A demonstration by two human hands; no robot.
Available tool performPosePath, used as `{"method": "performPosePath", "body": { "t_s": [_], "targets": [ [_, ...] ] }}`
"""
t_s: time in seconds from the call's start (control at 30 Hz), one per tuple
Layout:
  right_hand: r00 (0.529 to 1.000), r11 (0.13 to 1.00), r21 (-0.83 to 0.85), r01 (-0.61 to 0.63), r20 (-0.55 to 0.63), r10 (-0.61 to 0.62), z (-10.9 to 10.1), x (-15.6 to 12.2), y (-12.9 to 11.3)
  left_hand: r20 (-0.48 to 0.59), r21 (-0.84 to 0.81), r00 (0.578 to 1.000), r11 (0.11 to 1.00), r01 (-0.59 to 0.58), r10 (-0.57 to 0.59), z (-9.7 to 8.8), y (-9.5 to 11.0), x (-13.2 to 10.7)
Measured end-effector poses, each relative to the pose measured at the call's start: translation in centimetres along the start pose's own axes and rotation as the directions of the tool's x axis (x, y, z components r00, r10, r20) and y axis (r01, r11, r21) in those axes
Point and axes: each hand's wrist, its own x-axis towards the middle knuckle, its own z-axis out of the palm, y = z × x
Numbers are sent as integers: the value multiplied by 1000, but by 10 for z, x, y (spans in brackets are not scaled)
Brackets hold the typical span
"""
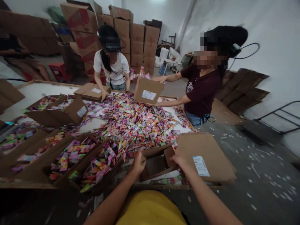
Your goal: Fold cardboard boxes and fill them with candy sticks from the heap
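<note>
An open cardboard box (pixel 153 152) sits at the near table edge in front of me, its inside bare as far as I can see. My left hand (pixel 138 164) is closed on the box's left wall. On the opposite side, the fingers of my right hand (pixel 179 158) grip the edge by an inner flap. A small wrapped packet (pixel 174 144) shows just beyond my right fingers; I cannot tell if they touch it. Past the box spreads a large heap of small colourful packets (pixel 140 123). Close to my left hand stands a filled box (pixel 118 167) of packets.
Flat cardboard (pixel 211 150) with a white label lies to my right. Several packet-filled boxes (pixel 67 109) line the left. Across the table, a person in dark red (pixel 201 86) holds a tilted box (pixel 148 90); another in white (pixel 114 70) touches folded cardboard (pixel 90 90).
</note>
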Motion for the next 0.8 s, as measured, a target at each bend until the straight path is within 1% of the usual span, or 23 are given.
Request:
{"method": "performPosePath", "body": {
  "t_s": [0.03,0.07,0.1,0.13,0.17,0.2,0.23,0.27,0.3,0.33,0.37,0.4,0.5,0.53,0.57,0.6,0.63,0.67,0.7,0.73,0.8],
  "targets": [
    [997,998,-24,58,-48,-59,-1,-2,-7,4,-10,1000,1000,-16,16,3,-4,2],
    [981,986,-57,154,-108,-160,-3,-6,-13,9,-21,999,999,-34,34,4,-5,3],
    [941,957,-95,274,-180,-287,-6,-14,-17,6,-31,999,998,-49,50,5,-5,3],
    [871,908,-129,399,-255,-419,-9,-24,-19,-7,-40,998,997,-61,61,4,-4,2],
    [785,845,-155,511,-317,-533,-11,-37,-19,-29,-47,997,997,-68,67,3,-3,1],
    [706,781,-167,601,-346,-618,-14,-50,-17,-56,-51,996,996,-71,68,2,-2,-1],
    [656,725,-164,669,-330,-679,-16,-64,-13,-84,-53,994,996,-71,66,2,-1,-3],
    [625,674,-161,721,-270,-732,-18,-75,-9,-107,-54,992,996,-69,63,2,-1,-4],
    [603,628,-162,762,-176,-778,-19,-84,-5,-124,-56,991,996,-67,60,3,-1,-5],
    [588,591,-171,788,-71,-806,-19,-89,-3,-131,-59,990,996,-66,57,4,-2,-5],
    [585,572,-185,799,23,-811,-18,-90,-2,-128,-62,990,996,-66,57,5,-3,-4],
    [600,576,-199,793,90,-795,-14,-86,-2,-120,-65,991,996,-66,58,7,-4,-3],
    [695,667,-196,719,191,-693,5,-59,-6,-80,-66,995,995,-70,65,9,-6,0],
    [715,690,-190,698,228,-660,13,-49,-6,-69,-63,995,995,-73,68,9,-7,1],
    [722,699,-189,689,262,-641,21,-41,-6,-59,-60,996,995,-76,72,9,-7,1],
    [717,693,-196,694,284,-637,29,-36,-4,-53,-55,996,995,-80,77,8,-6,1],
    [700,671,-209,711,289,-653,35,-33,-2,-49,-51,995,995,-84,82,7,-5,0],
    [677,637,-229,736,263,-687,39,-34,2,-52,-46,995,995,-88,86,6,-4,-1],
    [644,595,-254,762,201,-739,41,-37,5,-59,-41,994,995,-92,90,5,-2,-2],
    [600,553,-287,782,108,-793,41,-40,9,-68,-37,993,995,-97,94,5,0,-3],
    [484,482,-359,799,-91,-870,36,-48,12,-81,-27,991,993,-111,108,5,4,-5]
  ]
}}
